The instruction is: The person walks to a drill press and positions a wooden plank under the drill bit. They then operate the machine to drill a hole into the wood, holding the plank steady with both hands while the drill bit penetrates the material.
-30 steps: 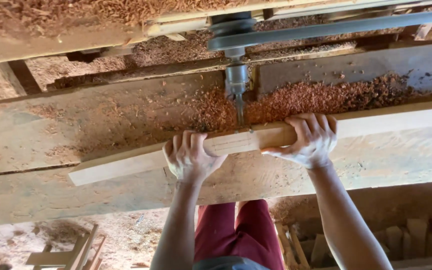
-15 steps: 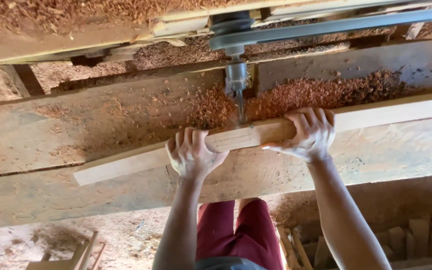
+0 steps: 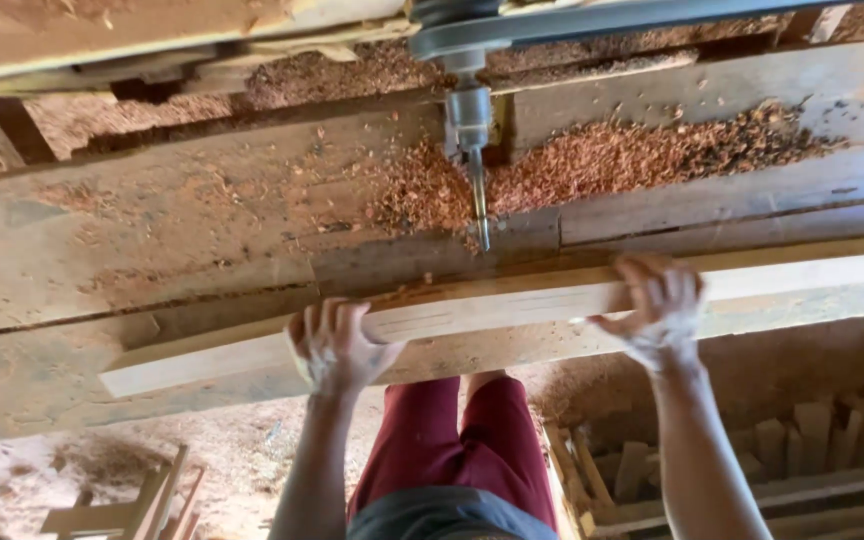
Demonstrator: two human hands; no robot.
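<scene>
Both hands (image 3: 337,345) (image 3: 657,305), fingers curled over the plank (image 3: 512,310).

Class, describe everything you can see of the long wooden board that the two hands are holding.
The wooden board is a long, pale, squared plank of fresh-sawn timber, lying nearly level across the worn workbench, its right end running out of view. The left hand and right hand grip its near edge. A thin metal bit points at its far edge, amid reddish sawdust.

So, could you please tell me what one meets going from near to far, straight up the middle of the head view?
Red trousers → pale wooden plank held by both hands → worn workbench top → vertical drill bit → reddish sawdust pile → belt pulley.
</scene>
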